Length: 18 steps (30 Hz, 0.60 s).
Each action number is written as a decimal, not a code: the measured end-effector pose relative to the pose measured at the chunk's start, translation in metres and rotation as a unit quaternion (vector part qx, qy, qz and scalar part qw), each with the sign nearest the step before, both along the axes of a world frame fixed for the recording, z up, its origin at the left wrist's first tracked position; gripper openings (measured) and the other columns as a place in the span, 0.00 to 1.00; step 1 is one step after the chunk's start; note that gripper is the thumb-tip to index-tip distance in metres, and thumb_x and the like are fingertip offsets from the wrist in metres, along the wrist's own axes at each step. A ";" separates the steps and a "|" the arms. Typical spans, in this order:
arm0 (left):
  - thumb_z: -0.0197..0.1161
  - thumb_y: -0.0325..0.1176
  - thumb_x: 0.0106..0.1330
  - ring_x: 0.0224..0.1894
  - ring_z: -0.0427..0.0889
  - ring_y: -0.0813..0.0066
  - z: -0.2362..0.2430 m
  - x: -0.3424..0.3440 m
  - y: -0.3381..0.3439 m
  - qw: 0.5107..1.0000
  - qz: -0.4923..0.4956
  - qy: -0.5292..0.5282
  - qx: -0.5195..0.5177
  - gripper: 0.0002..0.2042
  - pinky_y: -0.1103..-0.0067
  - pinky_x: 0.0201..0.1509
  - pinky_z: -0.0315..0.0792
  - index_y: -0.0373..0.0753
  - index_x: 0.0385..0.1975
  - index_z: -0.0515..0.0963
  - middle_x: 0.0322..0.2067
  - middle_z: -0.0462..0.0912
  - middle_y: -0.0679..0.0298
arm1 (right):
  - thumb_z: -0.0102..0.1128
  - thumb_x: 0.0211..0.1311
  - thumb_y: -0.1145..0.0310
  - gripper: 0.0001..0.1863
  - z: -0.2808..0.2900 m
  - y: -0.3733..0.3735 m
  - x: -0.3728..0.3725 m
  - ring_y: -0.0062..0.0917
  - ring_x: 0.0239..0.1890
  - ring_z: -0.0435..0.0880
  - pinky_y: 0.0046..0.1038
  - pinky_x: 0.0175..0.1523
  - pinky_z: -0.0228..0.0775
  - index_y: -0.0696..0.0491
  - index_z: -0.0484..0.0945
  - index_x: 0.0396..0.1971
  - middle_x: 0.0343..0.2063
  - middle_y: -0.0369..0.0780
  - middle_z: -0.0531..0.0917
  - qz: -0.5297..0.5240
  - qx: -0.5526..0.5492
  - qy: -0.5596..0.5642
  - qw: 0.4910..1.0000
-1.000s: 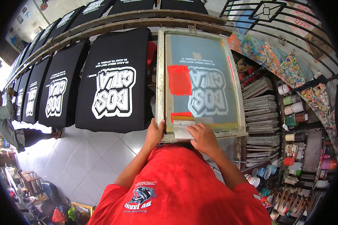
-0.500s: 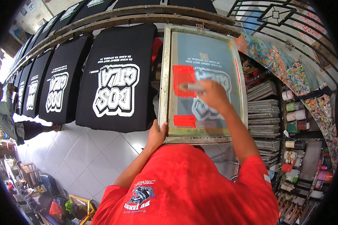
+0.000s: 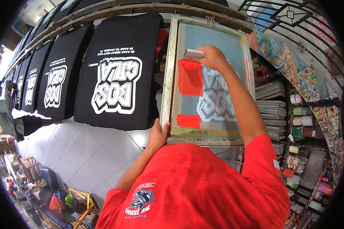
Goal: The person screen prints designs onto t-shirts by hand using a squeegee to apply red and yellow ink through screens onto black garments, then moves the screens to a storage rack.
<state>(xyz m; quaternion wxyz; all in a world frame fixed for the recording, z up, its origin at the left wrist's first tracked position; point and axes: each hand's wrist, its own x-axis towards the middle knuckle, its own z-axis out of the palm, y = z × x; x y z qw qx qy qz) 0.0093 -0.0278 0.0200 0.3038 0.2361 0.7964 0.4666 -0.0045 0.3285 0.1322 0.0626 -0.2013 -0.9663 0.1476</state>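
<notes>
A screen-printing workshop: mesh screen (image 3: 190,105), printed black cloths (image 3: 116,82), stacked frames (image 3: 270,110), tubs (image 3: 302,121)

Paint jars (image 3: 302,121) on right-hand shelving, stacked flat frames (image 3: 270,110) left of them. Black metal grille (image 3: 286,15) top right, paint-splattered sheet (image 3: 277,55) under it. Pale tiled floor (image 3: 91,152). Co-worker (image 3: 4,108) in grey-green top, far left. Red cloth (image 3: 55,202) among clutter, lower left.

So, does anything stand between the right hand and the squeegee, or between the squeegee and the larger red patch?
Nothing visible does. The right hand grips the squeegee directly, and the squeegee is at the upper edge of the larger red patch. The left hand is off at the frame's left side.
</notes>
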 end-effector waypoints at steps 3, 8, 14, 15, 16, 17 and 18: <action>0.54 0.43 0.68 0.38 0.78 0.39 0.005 0.001 0.001 1.000 0.005 -0.001 -0.010 0.19 0.62 0.41 0.70 0.27 0.41 0.66 0.32 0.78 0.37 | 0.66 0.45 0.65 0.16 -0.002 0.001 -0.001 0.45 0.38 0.80 0.39 0.42 0.72 0.53 0.81 0.36 0.32 0.48 0.83 0.006 -0.009 -0.013 1.000; 0.53 0.42 0.69 0.37 0.79 0.41 0.008 0.000 0.001 1.000 0.003 -0.010 -0.016 0.19 0.62 0.40 0.70 0.28 0.41 0.67 0.32 0.78 0.38 | 0.62 0.44 0.66 0.12 -0.003 -0.002 0.000 0.43 0.38 0.81 0.41 0.42 0.73 0.50 0.81 0.33 0.31 0.45 0.83 -0.002 -0.008 -0.011 1.000; 0.53 0.42 0.69 0.37 0.79 0.41 0.008 -0.001 0.001 1.000 -0.009 -0.008 -0.024 0.18 0.62 0.40 0.70 0.28 0.41 0.67 0.31 0.78 0.39 | 0.62 0.45 0.67 0.13 -0.005 -0.006 -0.004 0.43 0.38 0.82 0.41 0.43 0.73 0.50 0.81 0.34 0.32 0.45 0.83 0.004 0.010 -0.009 1.000; 0.53 0.42 0.69 0.37 0.78 0.41 0.010 -0.001 0.001 1.000 -0.007 -0.004 -0.023 0.18 0.62 0.40 0.70 0.28 0.41 0.67 0.31 0.78 0.39 | 0.62 0.45 0.67 0.13 -0.006 -0.005 -0.004 0.42 0.38 0.82 0.40 0.43 0.73 0.50 0.81 0.34 0.32 0.45 0.83 0.000 0.009 -0.013 1.000; 0.53 0.42 0.69 0.37 0.78 0.41 0.013 -0.001 0.002 1.000 -0.005 0.001 -0.021 0.18 0.62 0.40 0.70 0.28 0.40 0.67 0.31 0.78 0.38 | 0.62 0.45 0.67 0.13 -0.007 -0.005 -0.005 0.42 0.38 0.82 0.40 0.43 0.73 0.50 0.81 0.34 0.32 0.45 0.83 -0.005 0.008 -0.017 1.000; 0.53 0.42 0.68 0.37 0.78 0.41 0.014 0.000 0.003 1.000 -0.003 0.006 -0.020 0.18 0.62 0.40 0.70 0.28 0.40 0.67 0.31 0.78 0.38 | 0.62 0.45 0.67 0.12 -0.007 -0.005 -0.005 0.42 0.38 0.82 0.40 0.43 0.73 0.50 0.81 0.34 0.32 0.45 0.84 -0.012 0.003 -0.016 1.000; 0.53 0.42 0.68 0.37 0.78 0.41 0.011 0.000 0.002 1.000 -0.003 0.004 -0.023 0.18 0.62 0.40 0.71 0.28 0.40 0.67 0.31 0.78 0.38 | 0.62 0.46 0.67 0.12 -0.005 -0.004 -0.005 0.42 0.38 0.82 0.40 0.43 0.73 0.50 0.81 0.34 0.32 0.45 0.84 -0.020 -0.002 -0.016 1.000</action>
